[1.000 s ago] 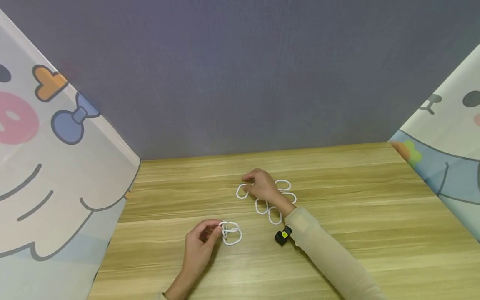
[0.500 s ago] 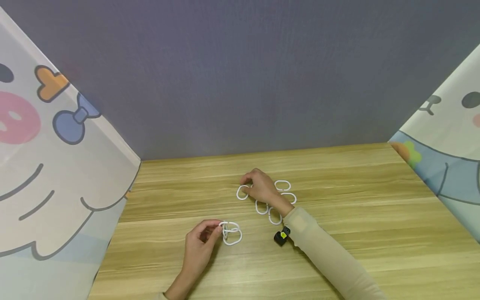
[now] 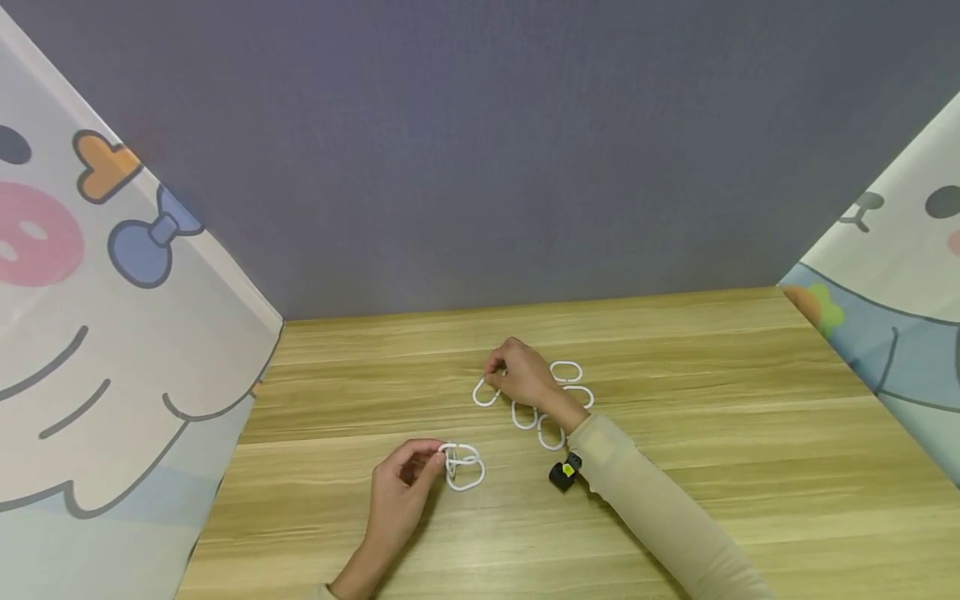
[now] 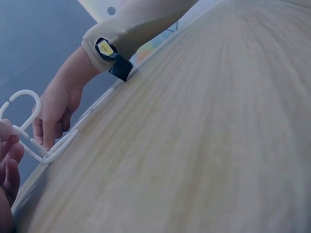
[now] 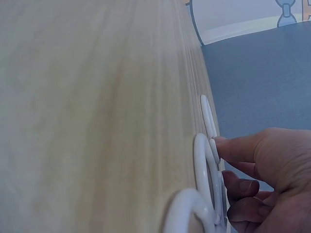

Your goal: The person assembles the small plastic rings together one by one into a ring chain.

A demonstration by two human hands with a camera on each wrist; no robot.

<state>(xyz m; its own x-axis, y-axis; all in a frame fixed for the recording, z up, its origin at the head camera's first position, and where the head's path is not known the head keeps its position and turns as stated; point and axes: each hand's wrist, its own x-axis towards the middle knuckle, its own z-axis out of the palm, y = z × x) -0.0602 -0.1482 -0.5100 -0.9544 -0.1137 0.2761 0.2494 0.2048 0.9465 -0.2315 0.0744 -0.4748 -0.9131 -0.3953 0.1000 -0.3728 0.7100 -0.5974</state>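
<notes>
A: What's biggest from where we look?

B: The grey backdrop (image 3: 517,167), then the wooden table (image 3: 337,375). Cartoon panels flank it, a left panel (image 3: 82,350) and a right panel (image 3: 900,275); only the head view gives us both whole enough to compare.

A: And the arms?

B: We see a beige sleeve (image 3: 660,517) slanting in to the right hand (image 3: 521,372), with a black device (image 3: 562,475) at its cuff. The left hand (image 3: 399,492) is nearer us.

A: What do we make of the hands?

B: The left thumb and fingers pinch a joined cluster (image 3: 465,489) of white links, at least two. The left wrist view adds what we miss from above: its upper link rises clear of the wood. Whether the lower one touches, we can't tell.

A: The right?

B: It pinches one end of a single link (image 3: 483,405) beyond the cluster. The right wrist view shows us the thumb and curled fingers at close range.

A: Anything else?

B: Four loose links (image 3: 566,362) lie about the right wrist, partly covered; we count them all from the head view.
</notes>
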